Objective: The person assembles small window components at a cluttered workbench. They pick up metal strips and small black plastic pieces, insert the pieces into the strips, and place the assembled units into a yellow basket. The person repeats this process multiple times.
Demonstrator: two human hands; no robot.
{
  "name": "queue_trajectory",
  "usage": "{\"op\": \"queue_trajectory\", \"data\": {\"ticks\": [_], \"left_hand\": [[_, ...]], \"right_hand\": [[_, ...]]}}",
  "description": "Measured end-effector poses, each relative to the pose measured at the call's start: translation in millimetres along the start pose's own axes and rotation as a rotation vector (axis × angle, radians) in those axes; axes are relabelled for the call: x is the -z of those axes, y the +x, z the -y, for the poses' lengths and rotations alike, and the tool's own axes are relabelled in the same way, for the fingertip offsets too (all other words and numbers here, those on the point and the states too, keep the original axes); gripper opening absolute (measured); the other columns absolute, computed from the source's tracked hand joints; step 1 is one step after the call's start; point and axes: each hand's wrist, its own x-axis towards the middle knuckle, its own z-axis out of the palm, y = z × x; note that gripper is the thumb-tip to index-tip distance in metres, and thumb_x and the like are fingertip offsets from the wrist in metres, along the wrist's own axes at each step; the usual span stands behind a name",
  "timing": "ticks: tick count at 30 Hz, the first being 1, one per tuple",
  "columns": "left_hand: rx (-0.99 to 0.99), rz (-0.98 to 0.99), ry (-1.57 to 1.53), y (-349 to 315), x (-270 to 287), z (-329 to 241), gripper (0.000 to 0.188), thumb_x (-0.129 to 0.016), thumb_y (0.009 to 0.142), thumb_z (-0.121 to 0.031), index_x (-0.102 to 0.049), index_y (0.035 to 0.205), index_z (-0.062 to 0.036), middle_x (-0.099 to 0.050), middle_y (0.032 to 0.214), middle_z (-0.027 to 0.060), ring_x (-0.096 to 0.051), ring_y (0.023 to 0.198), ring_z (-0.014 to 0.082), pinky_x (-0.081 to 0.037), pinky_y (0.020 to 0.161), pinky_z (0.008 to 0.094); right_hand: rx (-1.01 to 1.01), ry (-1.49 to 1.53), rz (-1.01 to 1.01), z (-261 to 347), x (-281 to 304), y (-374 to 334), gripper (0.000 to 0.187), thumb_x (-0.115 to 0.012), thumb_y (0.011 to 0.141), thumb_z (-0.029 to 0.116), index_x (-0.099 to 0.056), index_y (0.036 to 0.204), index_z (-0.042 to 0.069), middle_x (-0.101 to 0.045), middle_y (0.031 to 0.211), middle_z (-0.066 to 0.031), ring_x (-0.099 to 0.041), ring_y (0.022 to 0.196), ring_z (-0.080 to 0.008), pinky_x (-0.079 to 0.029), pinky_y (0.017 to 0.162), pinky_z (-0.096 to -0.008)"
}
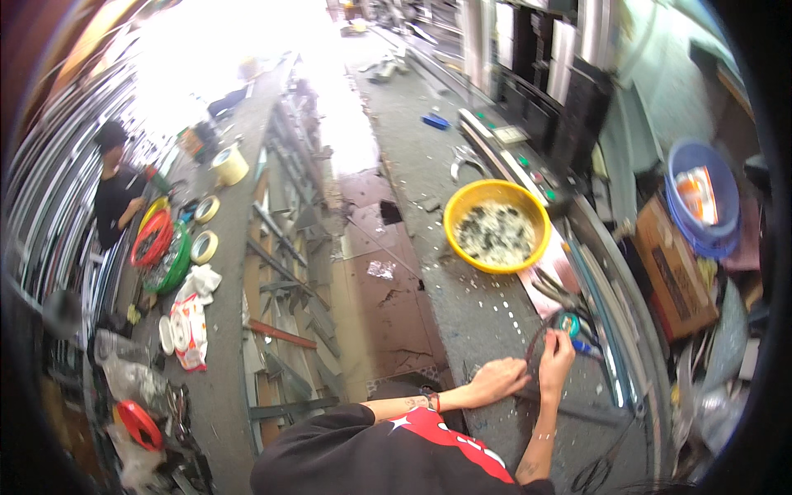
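Both my hands are over the bench on my right. My left hand reaches across, its fingers closed at the lower end of a thin dark strip. Close beside it, my right hand is raised with its fingers pinched together. Its fingertips meet a small teal round thing; whatever is pinched there is too small to make out. Past my hands, a yellow basin holds many small white and black pieces. Several small white bits lie scattered between the basin and my hands. A dark flat bar lies beside my right wrist.
Hand tools and long metal profiles line the bench's right side. Blue basins and a cardboard box stand beyond. Across the aisle, another bench bears tape rolls, red and green baskets and a person behind.
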Motion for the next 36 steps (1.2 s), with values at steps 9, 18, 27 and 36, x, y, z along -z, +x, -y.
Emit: {"op": "queue_trajectory", "data": {"ticks": [9, 18, 27, 36], "left_hand": [[-0.069, 0.029, -0.038, -0.1, -11.6, 6.6, 0.029, -0.055, 0.088, -0.032, -0.054, 0.082, -0.0030, -0.053, 0.077, 0.0111, -0.059, 0.072, 0.0284, -0.049, 0.062, 0.0398], [-0.147, 0.079, 0.009, 2.4, -17.8, 8.7, 0.033, -0.049, 0.092, -0.033, -0.056, 0.082, -0.0029, -0.054, 0.079, 0.0122, -0.058, 0.076, 0.0293, -0.048, 0.064, 0.0397], [0.053, 0.153, -0.131, 13.2, -14.0, 11.0, 0.036, -0.048, 0.092, -0.036, -0.056, 0.081, -0.0029, -0.059, 0.070, 0.0180, -0.060, 0.069, 0.0378, -0.047, 0.058, 0.0478], [0.043, 0.037, -0.153, 24.3, -14.0, 14.7, 0.026, -0.053, 0.087, -0.024, -0.057, 0.082, 0.0004, -0.061, 0.073, 0.0205, -0.060, 0.064, 0.0395, -0.047, 0.058, 0.0498]], "right_hand": [[-0.404, 0.582, 0.139, -7.7, -3.4, -10.5, 0.018, -0.048, 0.098, 0.019, -0.055, 0.087, 0.006, -0.041, 0.057, 0.0065, -0.033, 0.048, 0.0004, -0.022, 0.041, -0.0168], [-0.054, 0.973, -0.191, 108.9, 41.5, 87.9, 0.017, -0.044, 0.099, 0.018, -0.056, 0.101, 0.005, -0.042, 0.062, 0.0032, -0.029, 0.047, -0.0016, -0.022, 0.041, -0.0167], [0.121, 0.214, 0.038, 80.5, -73.8, 144.2, 0.062, -0.049, 0.096, 0.020, -0.017, 0.145, 0.000, -0.044, 0.134, -0.0210, -0.057, 0.107, -0.0261, -0.047, 0.088, -0.0316], [-0.244, -0.345, 0.643, 8.5, -4.7, 30.1, 0.043, -0.053, 0.090, 0.038, -0.065, 0.099, -0.002, -0.067, 0.091, -0.0219, -0.064, 0.092, -0.0356, -0.048, 0.081, -0.0425]]}}
